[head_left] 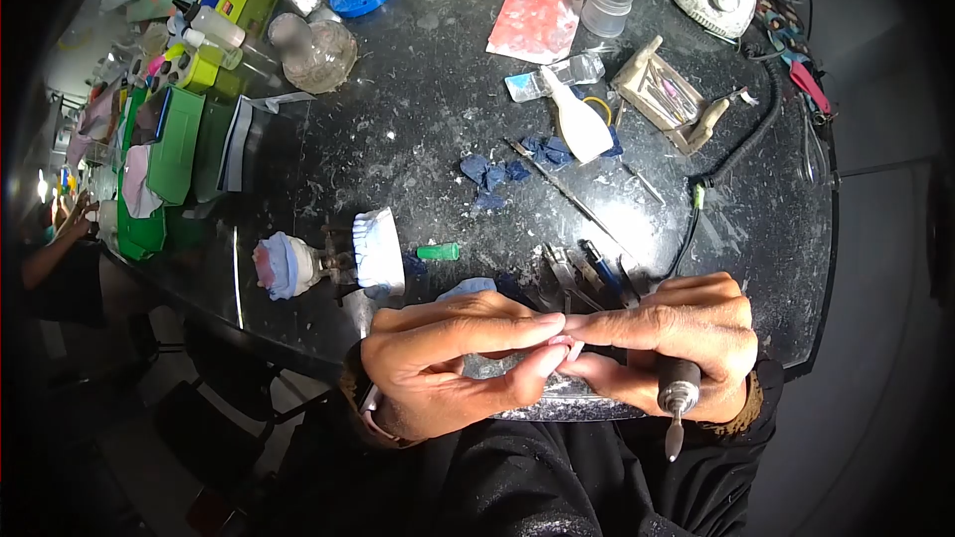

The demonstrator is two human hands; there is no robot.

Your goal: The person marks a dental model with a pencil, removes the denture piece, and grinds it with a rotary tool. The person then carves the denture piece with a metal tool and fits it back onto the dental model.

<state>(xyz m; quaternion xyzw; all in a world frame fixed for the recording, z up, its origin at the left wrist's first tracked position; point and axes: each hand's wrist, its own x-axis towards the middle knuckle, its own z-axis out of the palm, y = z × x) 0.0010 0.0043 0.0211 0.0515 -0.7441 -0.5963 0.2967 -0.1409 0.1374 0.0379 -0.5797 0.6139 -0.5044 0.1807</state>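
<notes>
My left hand [443, 358] and my right hand [686, 333] meet fingertip to fingertip near the bench's front edge. Pinched between them is a small pinkish-white piece [570, 344], mostly covered by the fingers, so its kind is unclear. A rotary handpiece [678, 385] is also gripped in my right hand, its pointed bur [674, 440] aimed down toward my lap. Just beyond my hands lie pliers [565, 273] and a dark blue pen-like tool [603, 267]. Left of these stand blue-and-white dental casts [378, 251] on an articulator, with a small green block [438, 252] beside them.
A white squeeze bottle [579, 127], crumpled blue scraps [489, 177] and a tool holder [665, 94] lie farther back. A black cord [753, 144] runs along the right side. Green bins [177, 144] stand left; another person's arm [55, 251] shows beyond.
</notes>
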